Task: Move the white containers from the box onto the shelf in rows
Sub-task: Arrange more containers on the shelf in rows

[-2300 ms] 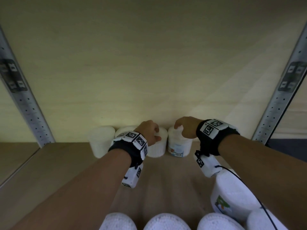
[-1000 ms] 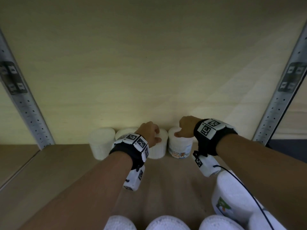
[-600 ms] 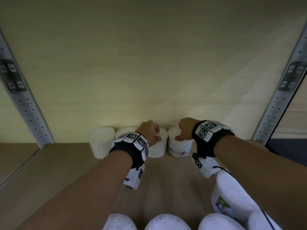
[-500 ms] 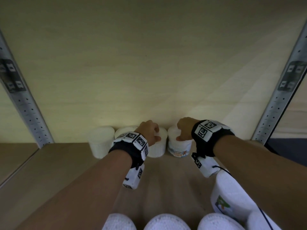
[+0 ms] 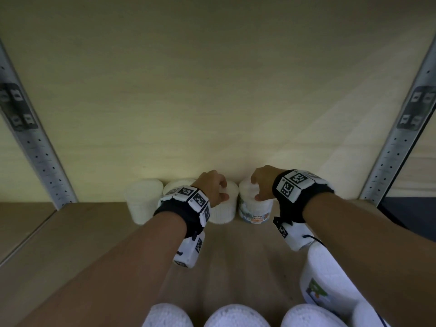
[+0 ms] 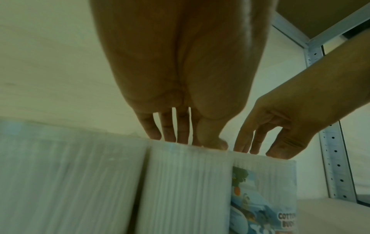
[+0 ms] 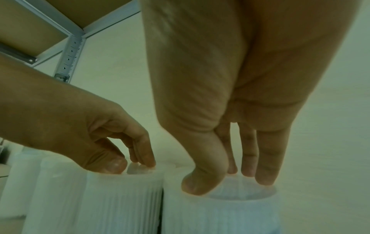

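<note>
Several white ribbed containers stand in a row against the back panel of the wooden shelf (image 5: 70, 232). My left hand (image 5: 221, 191) grips the top of the third, a plain container (image 5: 223, 212), with thumb and fingers curled over its lid rim. In the left wrist view the left hand (image 6: 184, 142) rests on that container (image 6: 186, 182). My right hand (image 5: 256, 188) grips the lid of the fourth container (image 5: 256, 212), labelled COTTON BUDS. In the right wrist view the right hand (image 7: 226, 182) has its thumb on the near rim and its fingers on the far rim of that container (image 7: 220, 213).
Two more white containers (image 5: 142, 199) (image 5: 174, 185) stand left of my hands. Several white lids (image 5: 236, 315) line the bottom edge, with a taller labelled container (image 5: 325, 279) under my right forearm. Metal uprights (image 5: 35, 142) (image 5: 396, 142) bound the shelf bay on both sides.
Both hands stay on the tops of the same two containers. The right hand has shifted slightly left over its lid; the row has not visibly moved.
</note>
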Tool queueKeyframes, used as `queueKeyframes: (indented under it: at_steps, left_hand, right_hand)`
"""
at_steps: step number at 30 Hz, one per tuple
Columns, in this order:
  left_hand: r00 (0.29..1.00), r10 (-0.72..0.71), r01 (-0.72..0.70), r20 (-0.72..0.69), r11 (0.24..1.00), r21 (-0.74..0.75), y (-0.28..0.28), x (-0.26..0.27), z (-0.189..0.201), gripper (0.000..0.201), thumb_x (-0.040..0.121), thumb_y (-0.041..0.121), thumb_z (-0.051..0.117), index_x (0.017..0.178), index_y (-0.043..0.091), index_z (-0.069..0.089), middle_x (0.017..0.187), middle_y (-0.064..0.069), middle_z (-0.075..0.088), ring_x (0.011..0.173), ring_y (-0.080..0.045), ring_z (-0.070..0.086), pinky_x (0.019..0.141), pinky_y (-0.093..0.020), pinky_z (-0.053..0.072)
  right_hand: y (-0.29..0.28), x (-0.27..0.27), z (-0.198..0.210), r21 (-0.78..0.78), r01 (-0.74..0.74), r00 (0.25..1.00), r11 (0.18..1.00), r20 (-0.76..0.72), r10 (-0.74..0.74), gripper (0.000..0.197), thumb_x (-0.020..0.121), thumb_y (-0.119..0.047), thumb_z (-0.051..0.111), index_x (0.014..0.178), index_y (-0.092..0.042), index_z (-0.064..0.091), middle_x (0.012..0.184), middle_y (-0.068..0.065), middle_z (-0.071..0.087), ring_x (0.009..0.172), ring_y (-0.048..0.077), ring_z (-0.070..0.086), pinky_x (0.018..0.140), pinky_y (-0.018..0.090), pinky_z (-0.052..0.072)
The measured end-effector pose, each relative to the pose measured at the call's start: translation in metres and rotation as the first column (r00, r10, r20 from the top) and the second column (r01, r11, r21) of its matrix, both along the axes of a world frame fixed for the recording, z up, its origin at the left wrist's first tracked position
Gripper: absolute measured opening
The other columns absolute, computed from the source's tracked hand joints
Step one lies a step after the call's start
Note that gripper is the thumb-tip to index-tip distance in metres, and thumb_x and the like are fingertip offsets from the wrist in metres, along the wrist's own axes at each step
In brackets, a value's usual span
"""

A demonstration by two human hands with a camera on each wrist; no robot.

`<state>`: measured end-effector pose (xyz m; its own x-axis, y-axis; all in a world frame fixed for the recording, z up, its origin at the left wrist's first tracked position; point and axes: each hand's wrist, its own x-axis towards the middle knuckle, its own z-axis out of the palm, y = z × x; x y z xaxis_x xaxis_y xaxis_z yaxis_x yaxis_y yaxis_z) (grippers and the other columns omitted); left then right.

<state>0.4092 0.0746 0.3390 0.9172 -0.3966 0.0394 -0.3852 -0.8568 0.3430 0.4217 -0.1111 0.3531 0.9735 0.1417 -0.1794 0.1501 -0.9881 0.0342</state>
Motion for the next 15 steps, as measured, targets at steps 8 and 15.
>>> queueKeyframes:
  at_steps: [8,15]
  left_hand:
    - [0.993,-0.064,0.07,-0.096,0.995,0.065,0.005,-0.002,0.013,0.04,0.09,0.005,0.058,0.129,0.012,0.055,0.139,-0.011,0.047,0.127,-0.028,0.048,0.103,-0.033,0.04]
    - [0.989,-0.106,0.115,-0.105,0.99,0.086,0.002,-0.008,0.022,0.053,0.083,-0.017,0.043,0.125,0.013,0.057,0.144,-0.011,0.042,0.131,-0.028,0.044,0.084,-0.027,0.04]
  right_hand:
    - [-0.003,0.003,-0.002,-0.003,-0.005,1.0,1.0,0.02,0.005,0.049,0.078,-0.036,0.073,0.113,-0.003,0.066,0.113,0.014,0.068,0.102,0.032,0.066,0.091,0.044,0.056]
    - [-0.006,0.008,-0.007,-0.017,0.006,1.0,1.0,0.019,-0.005,0.05,0.077,-0.04,0.074,0.113,-0.006,0.065,0.112,0.012,0.068,0.098,0.031,0.067,0.088,0.043,0.057]
